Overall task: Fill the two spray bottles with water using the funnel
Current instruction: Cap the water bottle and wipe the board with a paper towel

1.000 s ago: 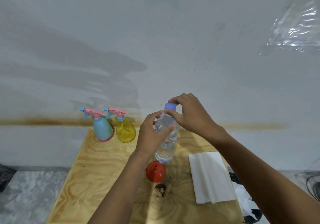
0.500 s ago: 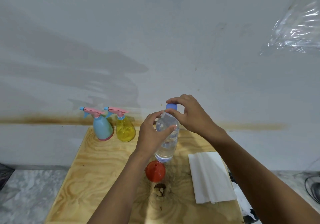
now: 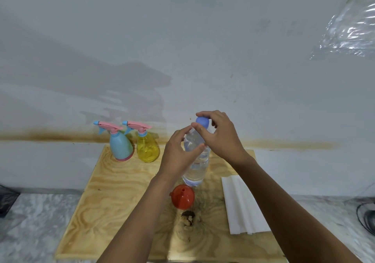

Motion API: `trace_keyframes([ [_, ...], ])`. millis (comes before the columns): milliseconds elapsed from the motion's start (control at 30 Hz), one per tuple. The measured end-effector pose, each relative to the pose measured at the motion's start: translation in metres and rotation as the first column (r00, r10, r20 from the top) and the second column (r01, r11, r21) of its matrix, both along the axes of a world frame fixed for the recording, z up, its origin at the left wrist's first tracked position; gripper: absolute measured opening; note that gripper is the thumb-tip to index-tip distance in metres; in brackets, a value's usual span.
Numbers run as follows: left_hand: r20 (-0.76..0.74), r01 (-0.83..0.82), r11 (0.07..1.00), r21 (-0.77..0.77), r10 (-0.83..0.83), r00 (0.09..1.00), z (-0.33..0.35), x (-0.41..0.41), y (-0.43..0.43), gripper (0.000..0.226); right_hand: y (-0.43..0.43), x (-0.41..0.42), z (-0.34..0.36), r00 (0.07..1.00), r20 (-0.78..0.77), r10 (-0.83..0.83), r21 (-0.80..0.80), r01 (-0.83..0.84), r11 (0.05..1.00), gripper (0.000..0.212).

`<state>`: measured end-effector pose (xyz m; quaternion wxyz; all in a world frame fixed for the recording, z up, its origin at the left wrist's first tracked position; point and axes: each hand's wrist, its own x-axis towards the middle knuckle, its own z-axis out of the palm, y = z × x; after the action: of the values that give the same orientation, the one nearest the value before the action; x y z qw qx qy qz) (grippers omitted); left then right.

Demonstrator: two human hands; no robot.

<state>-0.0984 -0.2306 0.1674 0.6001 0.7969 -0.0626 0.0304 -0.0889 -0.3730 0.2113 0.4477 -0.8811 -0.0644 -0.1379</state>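
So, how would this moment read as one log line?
left hand: holds bottle | right hand: pinches cap | cap: on | funnel: on board

My worktop [image 3: 113, 201]
Far left: first spray bottle [image 3: 121, 148], second spray bottle [image 3: 147, 150]; centre: water bottle [image 3: 197, 168], funnel [image 3: 182, 197] nearer; right: paper [image 3: 243, 204].
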Motion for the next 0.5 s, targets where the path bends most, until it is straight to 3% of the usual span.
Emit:
trace_keyframes([
  [100,-0.024,0.066,0.997,0.029,-0.065,0.998,0.001,0.000,0.007,0.062,0.001,-0.002,-0.006,0.998,-0.059,0.018,0.080,-0.013,0.997,0.046],
  [267,-0.191,0.069,0.995,0.072,-0.054,0.980,-0.040,-0.011,0.032,0.089,-0.007,-0.010,-0.032,0.987,-0.160,0.028,0.214,0.007,0.977,0.071],
  [400,-0.363,0.143,0.926,0.348,-0.007,0.932,-0.101,-0.026,0.040,0.064,-0.012,-0.014,-0.053,0.979,-0.205,0.023,0.215,0.022,0.976,0.094],
  [500,-0.436,0.227,0.876,0.426,-0.021,0.899,-0.140,-0.037,0.038,0.048,-0.012,-0.015,-0.062,0.979,-0.202,0.035,0.213,0.009,0.977,0.092],
])
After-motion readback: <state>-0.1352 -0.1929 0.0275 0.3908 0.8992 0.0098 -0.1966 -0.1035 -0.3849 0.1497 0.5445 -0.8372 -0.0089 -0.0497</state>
